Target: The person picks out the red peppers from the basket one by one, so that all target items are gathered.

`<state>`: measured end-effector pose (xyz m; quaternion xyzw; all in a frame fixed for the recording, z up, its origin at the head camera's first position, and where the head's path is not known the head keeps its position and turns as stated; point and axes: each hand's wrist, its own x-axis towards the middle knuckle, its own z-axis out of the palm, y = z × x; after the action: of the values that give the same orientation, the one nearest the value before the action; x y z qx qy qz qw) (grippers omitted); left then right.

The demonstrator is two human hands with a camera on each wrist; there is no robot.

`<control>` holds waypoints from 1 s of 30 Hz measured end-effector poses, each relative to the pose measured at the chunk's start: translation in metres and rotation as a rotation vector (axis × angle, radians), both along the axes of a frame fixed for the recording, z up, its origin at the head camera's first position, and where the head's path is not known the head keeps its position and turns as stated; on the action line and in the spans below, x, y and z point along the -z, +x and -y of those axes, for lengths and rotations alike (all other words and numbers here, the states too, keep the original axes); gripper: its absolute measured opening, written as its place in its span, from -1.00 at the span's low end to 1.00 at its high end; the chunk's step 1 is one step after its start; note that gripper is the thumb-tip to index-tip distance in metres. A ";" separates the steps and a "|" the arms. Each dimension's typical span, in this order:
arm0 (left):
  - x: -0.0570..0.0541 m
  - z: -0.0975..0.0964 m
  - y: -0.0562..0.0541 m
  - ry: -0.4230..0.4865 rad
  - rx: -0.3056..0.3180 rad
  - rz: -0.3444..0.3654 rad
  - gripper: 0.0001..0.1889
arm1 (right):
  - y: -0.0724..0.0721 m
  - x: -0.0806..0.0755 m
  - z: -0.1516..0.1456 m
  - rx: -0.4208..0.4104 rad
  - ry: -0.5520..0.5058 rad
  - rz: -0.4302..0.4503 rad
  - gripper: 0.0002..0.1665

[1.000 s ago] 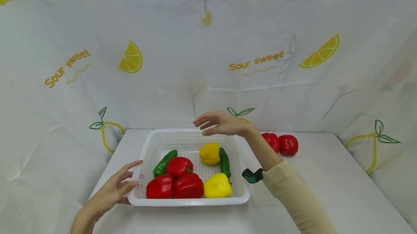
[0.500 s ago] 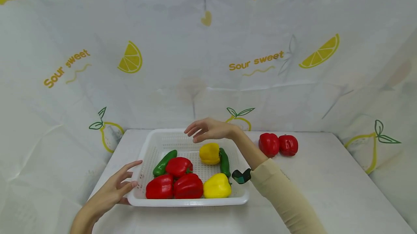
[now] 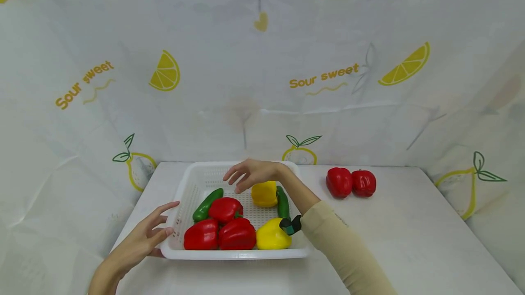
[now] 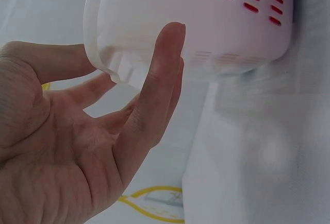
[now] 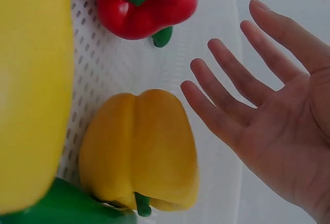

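In the head view a white plastic basket [image 3: 229,255] holds red bell peppers [image 3: 237,235], a front yellow bell pepper [image 3: 272,234], a rear yellow bell pepper [image 3: 264,194] and green chili peppers [image 3: 208,204]. My left hand [image 3: 141,235] holds the basket's left rim near the front corner. The left wrist view shows thumb and index finger reaching over the rim, other fingers along the outer wall. Above the basket's back half hovers my right hand [image 3: 254,173], fingers loosely spread and nothing in them; in the right wrist view it is apart from the rear yellow pepper [image 5: 142,149].
Two more red bell peppers [image 3: 350,183] sit side by side on the white table [image 3: 393,235], right of the basket near the back edge. A pale sheet [image 3: 229,58] printed with lemons rises behind and beside the table. A dark band [image 3: 290,225] is on the right wrist.
My right hand has moved left and slightly down over the basket, now partly covering the rear yellow pepper. The left hand and the peppers have stayed put.
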<state>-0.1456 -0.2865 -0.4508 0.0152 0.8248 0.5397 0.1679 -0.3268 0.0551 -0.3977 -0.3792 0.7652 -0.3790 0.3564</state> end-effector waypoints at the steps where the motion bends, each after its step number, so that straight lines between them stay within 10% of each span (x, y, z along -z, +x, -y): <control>1: 0.000 0.000 0.000 -0.003 -0.001 0.000 -0.21 | 0.001 0.002 0.002 -0.003 0.007 0.015 -0.38; 30: -0.003 -0.002 0.000 -0.007 -0.001 0.001 -0.19 | 0.015 0.021 0.035 -0.068 0.212 0.084 -0.21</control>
<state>-0.1453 -0.2847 -0.4483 0.0139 0.8268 0.5367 0.1680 -0.3117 0.0201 -0.4190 -0.3487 0.7721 -0.2992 0.4391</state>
